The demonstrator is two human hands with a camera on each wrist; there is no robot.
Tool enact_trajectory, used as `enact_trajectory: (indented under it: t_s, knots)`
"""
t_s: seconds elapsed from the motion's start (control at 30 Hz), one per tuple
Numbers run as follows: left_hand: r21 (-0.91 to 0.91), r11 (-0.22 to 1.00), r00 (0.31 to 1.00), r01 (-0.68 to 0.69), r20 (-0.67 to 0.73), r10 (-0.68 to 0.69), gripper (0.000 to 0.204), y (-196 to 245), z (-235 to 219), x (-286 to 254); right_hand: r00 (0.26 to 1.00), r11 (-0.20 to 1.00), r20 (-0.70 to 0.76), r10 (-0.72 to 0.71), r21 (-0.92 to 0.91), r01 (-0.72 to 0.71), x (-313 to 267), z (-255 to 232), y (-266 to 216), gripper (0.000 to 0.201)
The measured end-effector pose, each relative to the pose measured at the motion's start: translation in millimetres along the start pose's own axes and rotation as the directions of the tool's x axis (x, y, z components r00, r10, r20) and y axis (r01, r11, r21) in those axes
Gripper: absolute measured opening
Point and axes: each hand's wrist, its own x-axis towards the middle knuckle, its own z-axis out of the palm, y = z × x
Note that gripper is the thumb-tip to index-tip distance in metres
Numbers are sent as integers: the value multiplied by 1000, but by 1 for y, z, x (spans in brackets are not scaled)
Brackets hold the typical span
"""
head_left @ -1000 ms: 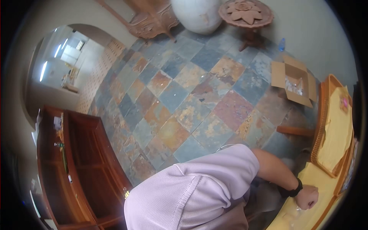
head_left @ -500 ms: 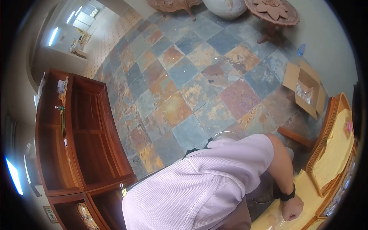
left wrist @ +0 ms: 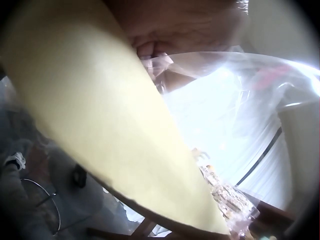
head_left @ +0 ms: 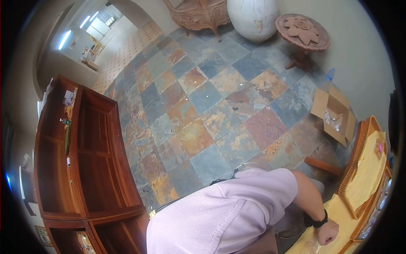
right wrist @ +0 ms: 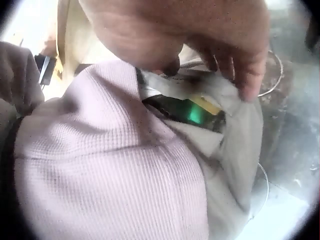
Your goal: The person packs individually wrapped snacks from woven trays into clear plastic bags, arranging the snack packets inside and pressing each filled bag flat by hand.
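At the lower right of the head view, my left hand point(head_left: 327, 233), below a black wristband point(head_left: 320, 219), is close over a yellow-covered surface point(head_left: 337, 206). Its fingers pinch a clear plastic bag point(left wrist: 200, 64), which spreads out to the right in the left wrist view. The yellow surface point(left wrist: 95, 110) fills much of that view and covers part of the hand. In the right wrist view, my right hand point(right wrist: 195, 30) has its fingers curled at the edge of a grey cloth pocket point(right wrist: 235, 165). Inside the pocket shows a dark object point(right wrist: 182, 111) with a green glow. A lavender shirt point(right wrist: 105, 175) lies beside it.
Wicker trays point(head_left: 363, 173) line the right edge. An open cardboard box point(head_left: 343, 127) with clear packets stands on the slate floor point(head_left: 207, 122). Brown shelving point(head_left: 105, 169) is at left. Behind are a carved round table point(head_left: 302, 31) and a large white vase point(head_left: 253, 19).
The head view has swung, bringing more of the shelving into sight on the left. My left hand stays over the yellow surface with the clear plastic.
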Motion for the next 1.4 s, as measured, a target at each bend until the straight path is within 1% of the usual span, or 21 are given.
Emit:
enact_trajectory:
  t_s: [0.27, 0.43, 0.67, 0.7, 0.73, 0.77, 0.8, 0.83, 0.87, 0.9, 0.97, 1.03, 1.1, 1.13, 1.17, 1.2, 1.23, 1.27, 1.3, 1.33, 1.4]
  knots:
    - [96, 995, 995, -22, -98, 31, 8, -16, 6, 3, 993, 997, 84, -80, -6, 81, 7, 16, -5, 39]
    - [52, 997, 989, -59, -134, 65, 9, -22, 8, 8, 976, 992, 181, -125, 7, 125, 9, 30, -9, 39]
    - [48, 996, 991, -71, -114, 77, 7, -4, -1, -1, 959, 992, 253, -125, 15, 126, -5, 39, -8, 39]
    - [61, 998, 994, 19, -104, -12, 6, 12, -10, -8, 963, 993, 246, -112, 3, 115, -10, 35, -6, 39]
    - [65, 993, 993, 95, -74, -90, 5, 24, -14, -11, 972, 996, 218, -87, -8, 91, -16, 30, -2, 40]
    - [-42, 998, 999, 43, -13, -44, 5, 10, -2, -11, 985, 998, 170, -41, -29, 47, -30, 18, 3, 40]
    - [-55, 989, 991, 134, 32, -133, 7, 32, -15, -18, 995, 999, 104, 11, -52, -6, -46, 4, 11, 40]
    - [-187, 981, 993, 56, -90, -74, 8, 20, 0, -22, 998, 996, 27, 63, -66, -62, -60, -7, 17, 40]
    - [-229, 972, 995, 44, -73, -62, 9, 32, -11, -27, 992, 989, -48, 119, -78, -123, -79, -18, 23, 40]
    - [-264, 963, 999, 43, 1, -45, 11, 41, -26, -34, 974, 977, -124, 188, -80, -198, -106, -24, 24, 40]
    - [-372, 928, 1000, 31, 6, -31, 7, 47, -36, -44, 889, 923, -294, 350, -51, -381, -177, -26, 13, 40]
    - [-333, 942, 997, 39, 76, -14, 7, 57, -48, -42, 833, 875, -269, 484, 127, -467, -168, -34, -36, 40]
    - [-261, 938, 968, 228, 168, -189, 3, 83, -60, -37, 827, 871, -273, 491, 140, -470, -170, -36, -60, 33]
    - [-225, 942, 961, 251, 173, -215, 5, 103, -67, -29, 772, 839, -330, 543, 168, -518, -172, -40, -72, 33]
    - [-171, 951, 954, 257, 204, -221, 6, 125, -80, -19, 806, 880, -363, 468, 110, -461, -169, -43, -84, 33]
    - [-155, 972, 968, 179, 202, -146, 8, 135, -83, -12, 834, 913, -388, 392, 54, -404, -166, -44, -97, 32]
    - [-89, 991, 971, 99, 227, -77, 9, 146, -87, -4, 797, 895, -425, 428, 77, -440, -165, -50, -107, 32]
    - [40, 998, 966, -43, 255, 32, 8, 154, -91, 4, 820, 924, -436, 371, 88, -371, -162, -55, -118, 30]
    - [119, 977, 963, -175, 227, 145, 9, 164, -93, 10, 839, 949, -445, 313, 99, -301, -161, -62, -130, 29]
    - [204, 938, 943, -280, 242, 229, 11, 170, -94, 15, 814, 939, -473, 338, 116, -323, -161, -75, -143, 29]
    - [260, 882, 905, -393, 279, 321, 13, 179, -106, 25, 838, 978, -529, 134, -67, -199, -150, -107, -182, 24]
